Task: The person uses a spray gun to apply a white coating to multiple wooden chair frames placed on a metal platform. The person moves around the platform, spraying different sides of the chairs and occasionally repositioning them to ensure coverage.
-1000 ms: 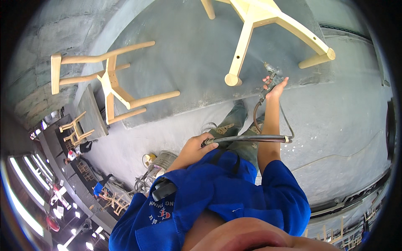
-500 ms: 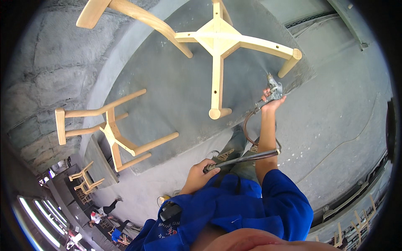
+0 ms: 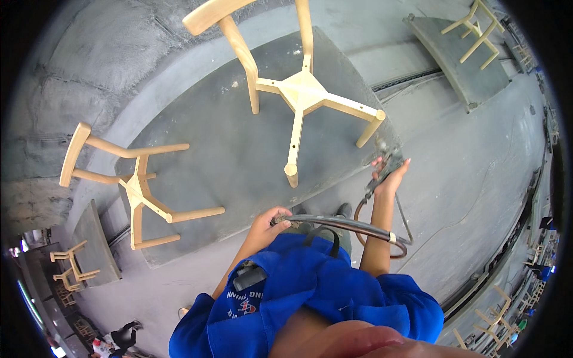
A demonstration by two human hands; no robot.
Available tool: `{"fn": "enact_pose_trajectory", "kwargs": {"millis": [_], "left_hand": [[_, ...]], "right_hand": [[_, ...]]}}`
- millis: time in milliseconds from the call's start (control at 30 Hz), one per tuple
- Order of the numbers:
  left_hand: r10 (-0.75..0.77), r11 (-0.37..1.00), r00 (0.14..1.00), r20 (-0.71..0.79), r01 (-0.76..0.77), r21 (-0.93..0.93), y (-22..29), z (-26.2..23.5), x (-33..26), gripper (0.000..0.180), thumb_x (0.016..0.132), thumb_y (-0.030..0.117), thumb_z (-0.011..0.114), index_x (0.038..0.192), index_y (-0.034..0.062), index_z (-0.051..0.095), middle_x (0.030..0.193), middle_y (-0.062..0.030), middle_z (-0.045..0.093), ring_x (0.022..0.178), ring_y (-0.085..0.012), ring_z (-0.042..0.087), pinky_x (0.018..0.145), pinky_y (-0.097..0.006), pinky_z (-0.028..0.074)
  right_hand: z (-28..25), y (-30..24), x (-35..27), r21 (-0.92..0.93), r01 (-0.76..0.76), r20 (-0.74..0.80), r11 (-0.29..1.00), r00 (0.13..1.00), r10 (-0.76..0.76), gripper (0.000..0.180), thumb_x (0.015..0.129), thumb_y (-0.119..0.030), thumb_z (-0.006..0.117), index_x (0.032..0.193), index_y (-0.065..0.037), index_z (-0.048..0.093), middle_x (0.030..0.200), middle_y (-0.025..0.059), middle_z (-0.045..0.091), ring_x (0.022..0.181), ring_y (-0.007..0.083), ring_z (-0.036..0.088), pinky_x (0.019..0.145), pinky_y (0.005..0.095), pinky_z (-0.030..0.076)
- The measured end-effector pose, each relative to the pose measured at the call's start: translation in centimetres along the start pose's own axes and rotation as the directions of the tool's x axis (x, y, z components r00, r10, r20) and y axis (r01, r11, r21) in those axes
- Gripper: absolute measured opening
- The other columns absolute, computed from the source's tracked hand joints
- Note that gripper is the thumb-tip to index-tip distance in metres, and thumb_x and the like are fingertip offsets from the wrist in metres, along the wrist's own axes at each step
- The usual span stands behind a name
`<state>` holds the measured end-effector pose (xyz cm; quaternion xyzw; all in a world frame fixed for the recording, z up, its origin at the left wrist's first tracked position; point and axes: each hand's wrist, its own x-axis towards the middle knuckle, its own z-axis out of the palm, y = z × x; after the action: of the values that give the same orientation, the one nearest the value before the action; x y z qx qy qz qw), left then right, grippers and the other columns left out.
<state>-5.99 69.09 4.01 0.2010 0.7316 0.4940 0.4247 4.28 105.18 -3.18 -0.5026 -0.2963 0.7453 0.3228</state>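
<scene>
My right hand (image 3: 389, 178) is closed round a metal spray gun (image 3: 391, 160), which points away from me beside the near right leg of a pale wooden chair frame (image 3: 302, 92). The gun looks blurred, with a faint haze around it. From its handle, brown and dark hoses (image 3: 343, 224) loop back over my right forearm. My left hand (image 3: 268, 227) grips the hoses in front of my waist. The chair frame has a cross-shaped seat base, legs and a curved backrest, and stands on a grey platform (image 3: 221, 143). A second chair frame (image 3: 136, 190) stands at the left of it.
Another platform (image 3: 441, 53) bears a chair frame (image 3: 480, 33) at the upper right; more frames (image 3: 76, 265) stand at lower left. A rail track (image 3: 495, 277) curves along the right. A person (image 3: 113, 340) is at the lower left. A thin line crosses the floor.
The view has shifted, bringing the upper-right platform into sight. My right hand and the spray gun sit lower in the picture; my left hand has risen slightly, still gripping the hoses.
</scene>
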Motion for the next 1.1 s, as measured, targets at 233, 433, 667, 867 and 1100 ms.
{"fn": "enact_pose_trajectory", "kwargs": {"millis": [233, 433, 667, 867, 1100], "left_hand": [[0.102, 0.994, 0.994, -0.035, -0.103, -0.037, 1.5, 0.5, -2.3, 0.030, 0.090, 0.024, 0.074, 0.112, 0.0055, 0.064, 0.088, 0.0013, 0.062, 0.079, -0.0083, 0.052, 0.072, -0.027, 0.044], [0.179, 0.975, 0.971, -0.159, -0.197, -0.106, 0.2, 0.3, -4.1, 0.030, 0.087, 0.023, 0.078, 0.111, 0.0091, 0.067, 0.079, 0.0004, 0.064, 0.072, -0.0104, 0.056, 0.067, -0.027, 0.045], [0.195, 0.964, 0.946, -0.259, -0.234, -0.129, -0.7, 0.0, -6.5, 0.031, 0.085, 0.026, 0.080, 0.110, 0.0107, 0.068, 0.080, 0.0007, 0.067, 0.073, -0.0107, 0.059, 0.067, -0.028, 0.046], [0.144, 0.988, 0.950, -0.277, -0.153, -0.012, -1.0, 1.3, -8.1, 0.034, 0.083, 0.031, 0.082, 0.108, 0.0107, 0.070, 0.077, 0.0012, 0.066, 0.071, -0.0112, 0.060, 0.066, -0.029, 0.047], [0.225, 0.928, 0.913, -0.340, -0.307, -0.210, -4.2, -0.9, -8.1, 0.038, 0.088, 0.037, 0.077, 0.110, 0.0076, 0.068, 0.095, -0.0012, 0.068, 0.092, -0.0123, 0.061, 0.082, -0.030, 0.048]], "right_hand": [[6.1, -7.0, -2.2, 0.304, 0.166, 0.287, 0.938, 0.923, -0.256, 0.075, 0.101, -0.067, 0.009, 0.115, -0.010, 0.057, 0.078, 0.0088, 0.058, 0.069, 0.0183, 0.055, 0.046, 0.0277, 0.032], [7.6, -6.5, -5.0, 0.070, 0.153, 0.170, 0.986, 0.972, -0.163, 0.078, 0.101, -0.067, 0.010, 0.103, -0.006, 0.058, 0.073, 0.0096, 0.057, 0.064, 0.0194, 0.054, 0.046, 0.0280, 0.033], [10.5, -5.9, -7.4, 0.183, 0.091, 0.484, 0.979, 0.858, -0.170, 0.082, 0.099, -0.071, 0.008, 0.109, -0.005, 0.058, 0.076, 0.0084, 0.057, 0.066, 0.0193, 0.053, 0.043, 0.0269, 0.031], [12.9, -1.7, -8.9, -0.008, 0.067, 0.423, 0.998, 0.904, -0.058, 0.082, 0.098, -0.073, 0.011, 0.105, -0.006, 0.058, 0.073, 0.0079, 0.058, 0.065, 0.0199, 0.057, 0.044, 0.0278, 0.032], [14.7, -5.8, -13.6, -0.371, 0.446, 0.556, 0.815, 0.809, -0.190, 0.067, 0.102, -0.066, 0.030, 0.106, -0.007, 0.060, 0.076, 0.0068, 0.064, 0.063, 0.0163, 0.063, 0.044, 0.0271, 0.035]]}}
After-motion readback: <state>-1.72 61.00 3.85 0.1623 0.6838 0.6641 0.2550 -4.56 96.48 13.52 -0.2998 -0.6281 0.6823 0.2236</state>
